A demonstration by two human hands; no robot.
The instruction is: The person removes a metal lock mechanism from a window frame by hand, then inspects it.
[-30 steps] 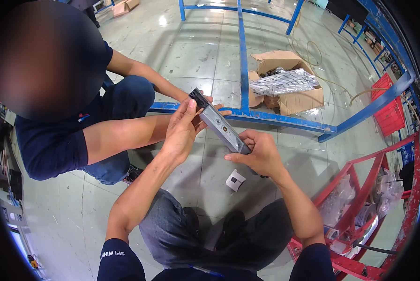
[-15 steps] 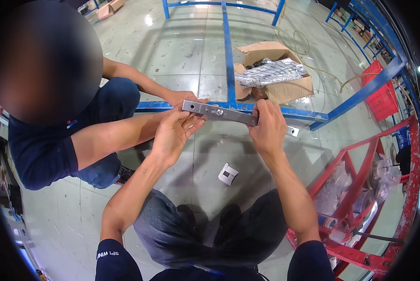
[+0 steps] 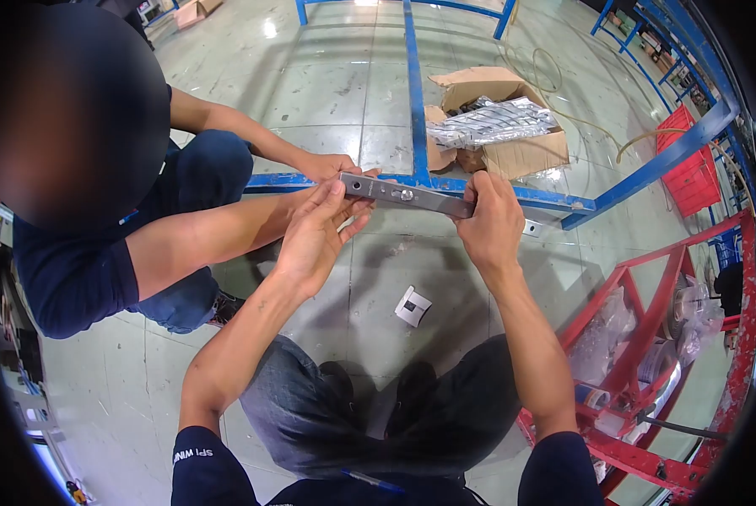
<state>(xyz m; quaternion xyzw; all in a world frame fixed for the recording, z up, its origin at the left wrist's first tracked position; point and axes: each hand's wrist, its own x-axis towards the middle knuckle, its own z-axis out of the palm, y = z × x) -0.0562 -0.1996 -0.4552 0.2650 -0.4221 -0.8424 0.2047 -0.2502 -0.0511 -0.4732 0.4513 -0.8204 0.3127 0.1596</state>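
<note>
A grey metal bar [image 3: 433, 201] with holes and a bright round fitting lies across between my hands, above the blue frame's lower rail. My left hand [image 3: 315, 232] pinches its left end between thumb and fingers, the other fingers partly spread beneath. Wrapped round the right end is my right hand [image 3: 489, 215], its fingers curled. A small light end piece [image 3: 531, 228] with a hole shows just right of that hand. The co-worker's hands [image 3: 334, 167] are close behind the bar's left end, partly hidden by it and my left hand.
The co-worker [image 3: 74, 278] crouches at the left. Beyond the blue frame [image 3: 417, 101] sits an open cardboard box [image 3: 526, 156] with silvery wrapping. A small white piece [image 3: 413, 306] lies on the floor. To the right are a red rack [image 3: 639, 337] and a red crate [image 3: 688, 169].
The bar has shifted slightly right and its left end is a little higher in view. My hands have moved slightly with it, still gripping. The view has shifted slightly.
</note>
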